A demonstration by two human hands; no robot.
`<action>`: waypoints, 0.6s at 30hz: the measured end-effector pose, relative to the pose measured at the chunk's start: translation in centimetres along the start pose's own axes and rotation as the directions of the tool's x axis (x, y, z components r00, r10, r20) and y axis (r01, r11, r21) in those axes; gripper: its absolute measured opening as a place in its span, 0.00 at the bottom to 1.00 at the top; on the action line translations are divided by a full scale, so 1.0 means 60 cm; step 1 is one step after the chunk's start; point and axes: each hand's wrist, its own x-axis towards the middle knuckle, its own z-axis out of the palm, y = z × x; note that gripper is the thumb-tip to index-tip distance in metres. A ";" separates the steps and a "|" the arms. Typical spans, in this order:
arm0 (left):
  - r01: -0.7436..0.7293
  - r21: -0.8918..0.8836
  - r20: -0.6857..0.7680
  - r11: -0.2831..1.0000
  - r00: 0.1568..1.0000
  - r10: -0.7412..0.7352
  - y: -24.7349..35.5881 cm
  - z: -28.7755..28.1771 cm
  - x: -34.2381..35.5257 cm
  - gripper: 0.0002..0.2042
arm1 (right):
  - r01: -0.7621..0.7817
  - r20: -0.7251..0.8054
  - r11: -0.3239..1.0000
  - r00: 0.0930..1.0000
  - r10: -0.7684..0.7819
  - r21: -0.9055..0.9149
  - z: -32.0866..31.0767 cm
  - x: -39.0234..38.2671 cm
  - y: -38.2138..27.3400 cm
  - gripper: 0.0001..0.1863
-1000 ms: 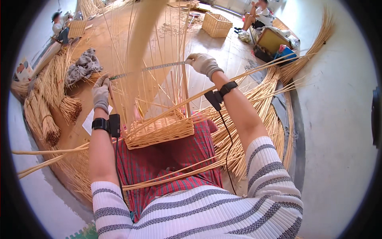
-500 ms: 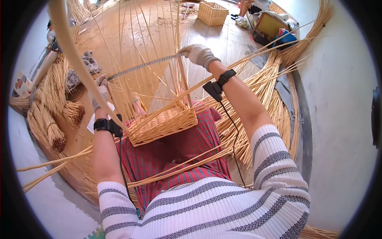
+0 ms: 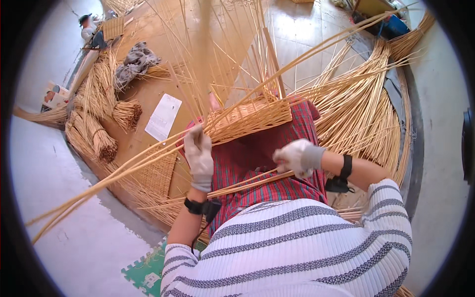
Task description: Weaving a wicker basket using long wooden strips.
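Note:
A partly woven wicker basket (image 3: 250,120) rests on my lap over a red plaid apron (image 3: 307,129), its upright stakes rising away from me. At its near left corner is my gloved left hand (image 3: 200,161), its fingers closed around long pale wicker rods (image 3: 106,182) that cross there. My gloved right hand (image 3: 300,156) is apart from the basket, low over my lap. Its fingers are curled in, and what they hold, if anything, is hidden. Thin rods (image 3: 237,187) lie across my lap beneath that hand. The tape measure is out of sight.
Loose rods (image 3: 363,111) spread over the floor on the right. Tied bundles (image 3: 99,141), a grey cloth (image 3: 136,64) and a white paper sheet (image 3: 163,117) lie on the left. A thick blurred rod (image 3: 203,54) stands close in front. Another person (image 3: 90,32) sits far left.
Both hands have come back toward me from the stretched tape measure. My left hand is now at the basket's corner, my right over my lap. The view has shifted left.

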 end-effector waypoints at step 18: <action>-0.150 0.814 0.200 0.561 0.979 -0.028 -0.075 0.005 0.006 0.35 | -0.245 -0.826 0.832 0.426 -0.368 -0.497 -0.137 0.126 0.022 0.10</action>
